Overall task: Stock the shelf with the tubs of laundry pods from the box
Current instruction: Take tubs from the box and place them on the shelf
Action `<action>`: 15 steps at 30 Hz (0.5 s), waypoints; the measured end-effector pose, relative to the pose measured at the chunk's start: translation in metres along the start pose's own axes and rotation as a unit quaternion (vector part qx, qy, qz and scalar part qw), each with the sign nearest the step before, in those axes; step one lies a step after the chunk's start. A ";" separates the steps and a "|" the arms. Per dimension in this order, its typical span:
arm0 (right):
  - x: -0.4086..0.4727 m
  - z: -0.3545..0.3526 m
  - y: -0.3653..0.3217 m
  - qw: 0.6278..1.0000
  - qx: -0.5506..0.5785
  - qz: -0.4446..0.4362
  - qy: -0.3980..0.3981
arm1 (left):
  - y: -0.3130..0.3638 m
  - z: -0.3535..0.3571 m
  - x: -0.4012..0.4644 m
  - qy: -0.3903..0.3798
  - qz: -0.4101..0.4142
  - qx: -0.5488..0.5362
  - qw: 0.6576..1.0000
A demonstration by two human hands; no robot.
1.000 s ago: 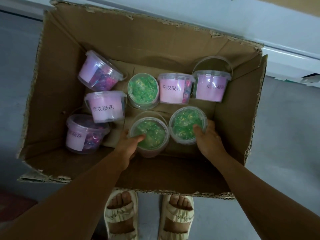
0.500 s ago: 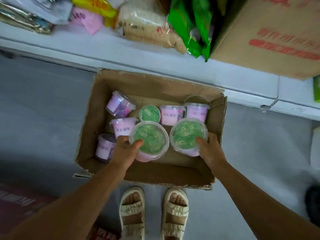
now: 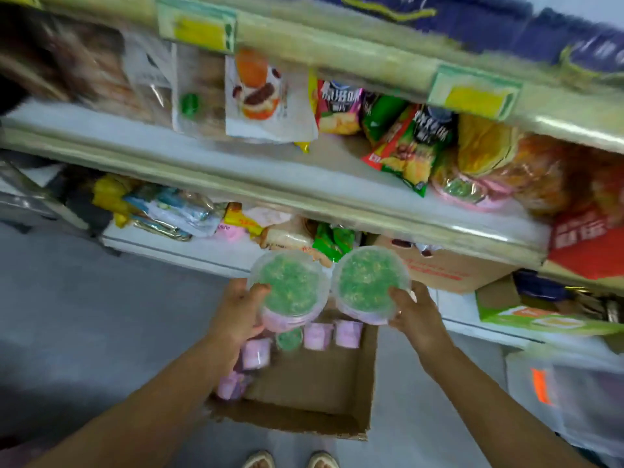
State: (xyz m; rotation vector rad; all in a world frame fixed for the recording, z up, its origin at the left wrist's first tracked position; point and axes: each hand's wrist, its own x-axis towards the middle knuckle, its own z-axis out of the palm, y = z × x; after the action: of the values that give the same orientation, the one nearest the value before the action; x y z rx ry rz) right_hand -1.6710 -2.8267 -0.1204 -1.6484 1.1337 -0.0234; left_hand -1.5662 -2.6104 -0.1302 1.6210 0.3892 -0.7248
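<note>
Since the moment before, you have been lifting both tubs clear of the box, and your view is swinging up from the floor onto the shelving. Your left hand (image 3: 236, 312) is gripping the left tub (image 3: 287, 288), thumb over its clear lid, and your right hand (image 3: 413, 314) is gripping the right tub (image 3: 370, 285) the same way; the two are riding side by side, nearly touching, above the cardboard box (image 3: 337, 383). You are in the carry step, I judge: the pick is done and the placing is not yet begun. The next move is calling for a bare stretch of shelf (image 3: 304, 194), and the middle board is looking crowded with snack bags (image 3: 401, 146), so you will likely be choosing a gap before setting them down upright. Both tubs are showing green pods through their lids. Down in the box, several pink-labelled tubs (image 3: 314, 336) and one green-topped tub (image 3: 288, 340) are waiting along the far side, blurred.
</note>
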 end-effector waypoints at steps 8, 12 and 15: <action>-0.093 -0.075 -0.142 0.977 0.208 -0.036 -0.012 | 0.152 -0.024 -0.105 -0.044 0.078 -0.079 0.993; -0.145 -0.116 -0.199 0.968 0.231 -0.099 -0.007 | 0.214 -0.034 -0.157 -0.070 0.139 -0.064 0.986; -0.175 -0.148 -0.236 0.961 0.239 -0.135 0.006 | 0.257 -0.036 -0.193 -0.098 0.182 -0.061 0.977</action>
State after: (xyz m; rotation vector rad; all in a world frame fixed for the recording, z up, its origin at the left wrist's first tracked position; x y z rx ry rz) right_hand -1.6910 -2.8278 0.2082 -1.3501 0.8219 -0.4506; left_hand -1.5415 -2.5947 0.1920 1.4373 -0.0089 -0.5619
